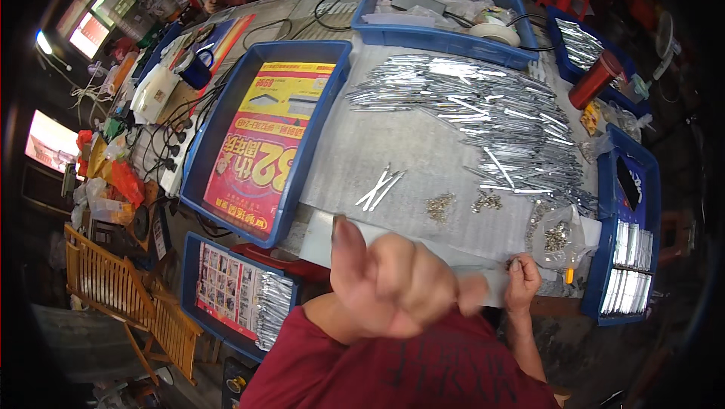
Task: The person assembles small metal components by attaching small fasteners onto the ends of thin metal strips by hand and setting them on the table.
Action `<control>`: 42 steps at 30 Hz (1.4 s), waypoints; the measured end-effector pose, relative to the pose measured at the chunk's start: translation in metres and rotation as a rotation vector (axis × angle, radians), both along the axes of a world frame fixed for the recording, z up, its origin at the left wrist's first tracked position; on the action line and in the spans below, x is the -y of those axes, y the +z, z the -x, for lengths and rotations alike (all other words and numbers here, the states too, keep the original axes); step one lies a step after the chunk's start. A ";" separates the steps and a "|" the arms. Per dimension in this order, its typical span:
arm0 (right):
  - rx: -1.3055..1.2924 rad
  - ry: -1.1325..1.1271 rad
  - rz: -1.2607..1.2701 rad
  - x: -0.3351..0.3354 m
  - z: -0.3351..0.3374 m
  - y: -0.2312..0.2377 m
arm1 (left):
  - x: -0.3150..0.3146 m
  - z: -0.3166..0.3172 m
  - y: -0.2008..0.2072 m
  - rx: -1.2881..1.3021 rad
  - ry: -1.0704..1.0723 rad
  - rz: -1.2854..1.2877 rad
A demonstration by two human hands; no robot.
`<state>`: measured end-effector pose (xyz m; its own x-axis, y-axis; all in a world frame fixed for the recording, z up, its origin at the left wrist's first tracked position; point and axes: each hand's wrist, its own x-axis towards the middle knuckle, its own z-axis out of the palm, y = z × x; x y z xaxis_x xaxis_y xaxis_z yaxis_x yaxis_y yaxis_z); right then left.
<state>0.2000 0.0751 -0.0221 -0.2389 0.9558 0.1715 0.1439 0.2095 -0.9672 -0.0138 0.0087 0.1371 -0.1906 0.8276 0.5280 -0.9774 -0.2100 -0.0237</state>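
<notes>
My left hand (400, 280) is raised close to the camera above the table's near edge, its fingers curled and its thumb sticking up; it is blurred, and whatever it may hold is hidden. At the near edge on the right, my right hand (522, 280) pinches thumb and fingers together over something too small to make out. Beyond the hands lie a few slim metal strips (380, 188), apart from the rest. Small brass-coloured parts (439, 207) and a darker little heap of parts (487, 202) sit nearer my right hand. A clear bag of small metal parts (557, 237) lies beside it.
A large pile of metal strips (506, 122) spreads over the table's far right. Blue trays stand around: one lined with a printed sheet (302, 175) at left, another with cables and bags (453, 35) behind, a third with stacked strips (604, 258) at right. A red cylinder (596, 79) stands far right.
</notes>
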 end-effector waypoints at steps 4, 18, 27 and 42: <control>-0.010 0.004 -0.020 -0.001 0.001 -0.003 | -0.004 0.016 -0.043 -0.123 0.085 0.406; -0.010 -0.013 -0.029 -0.002 0.004 0.003 | -0.011 0.013 -0.060 -0.129 0.184 0.718; -0.011 0.004 -0.024 -0.002 0.003 0.001 | -0.010 0.013 -0.065 -0.133 0.192 0.733; -0.010 0.012 -0.016 -0.001 0.003 0.002 | -0.010 0.014 -0.072 -0.140 0.199 0.749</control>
